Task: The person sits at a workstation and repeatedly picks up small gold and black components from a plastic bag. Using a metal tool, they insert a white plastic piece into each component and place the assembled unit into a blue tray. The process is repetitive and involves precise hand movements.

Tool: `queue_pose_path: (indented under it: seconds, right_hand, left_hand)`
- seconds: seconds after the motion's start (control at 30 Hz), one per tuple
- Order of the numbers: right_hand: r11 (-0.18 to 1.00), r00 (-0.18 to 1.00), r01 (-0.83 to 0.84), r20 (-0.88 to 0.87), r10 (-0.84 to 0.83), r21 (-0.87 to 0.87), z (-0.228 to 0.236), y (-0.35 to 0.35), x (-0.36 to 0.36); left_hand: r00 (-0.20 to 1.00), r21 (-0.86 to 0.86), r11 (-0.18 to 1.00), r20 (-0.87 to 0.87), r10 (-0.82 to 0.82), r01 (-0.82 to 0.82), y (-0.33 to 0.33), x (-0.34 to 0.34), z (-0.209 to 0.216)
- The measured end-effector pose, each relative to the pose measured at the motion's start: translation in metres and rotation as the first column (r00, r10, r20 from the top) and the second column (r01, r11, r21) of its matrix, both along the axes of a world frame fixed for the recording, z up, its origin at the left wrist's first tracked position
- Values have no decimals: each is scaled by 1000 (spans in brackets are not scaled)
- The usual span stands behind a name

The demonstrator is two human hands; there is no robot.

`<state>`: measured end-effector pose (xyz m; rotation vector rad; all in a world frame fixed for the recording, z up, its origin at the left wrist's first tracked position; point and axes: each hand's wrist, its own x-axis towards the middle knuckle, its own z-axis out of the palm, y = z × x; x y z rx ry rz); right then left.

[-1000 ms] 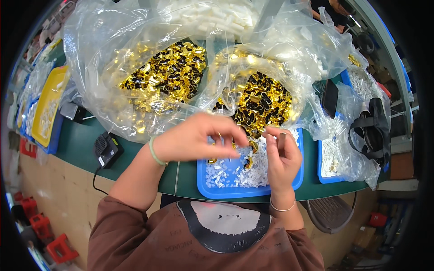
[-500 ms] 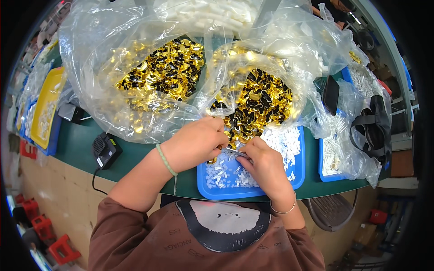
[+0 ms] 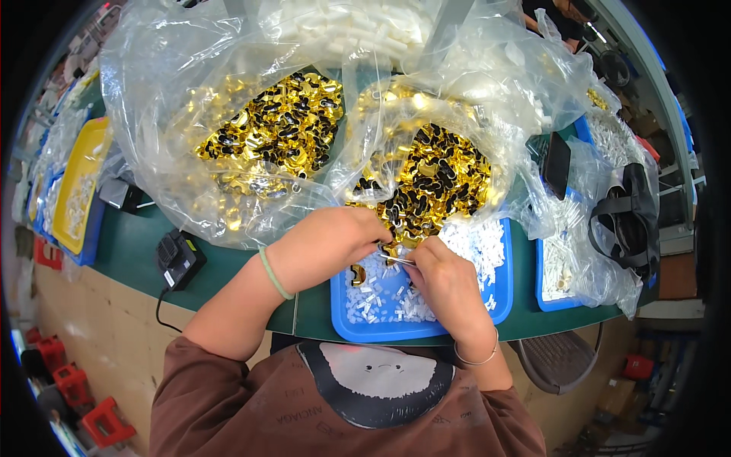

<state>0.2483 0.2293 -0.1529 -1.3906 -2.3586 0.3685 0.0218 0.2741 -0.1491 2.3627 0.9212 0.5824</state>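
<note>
My right hand is closed on a pair of metal tweezers, whose tips point left toward my other hand. The fingers of my left hand are pinched at a small shiny gold piece close to those tips. Both hands are over a blue tray strewn with small white plastic pieces. A gold-and-black piece lies at the tray's left side, under my left hand. Just beyond my fingers, a heap of gold-and-black pieces spills from a clear plastic bag.
Another clear bag of gold-and-black pieces stands at the far left. A black charger-like box with a cord sits on the green table. To the right are a second blue tray, a phone and a black bag.
My left hand has drawn slightly down and back, so the gold piece and tweezer tips show more clearly. The right hand stays nearly in place, still gripping the tweezers.
</note>
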Motion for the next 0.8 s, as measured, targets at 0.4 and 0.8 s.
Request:
queue_pose_path:
  seconds: [0.4,0.8]
  right_hand:
    - [849,488,-104,-770,-411,-518,21,7,7]
    - [747,384,-199,-751,-536,-635,11,7,5]
  left_hand:
    - [470,-797,370,587,659,477,-1,27,-12]
    - [545,-804,310,578,608,507,-7,37,-19]
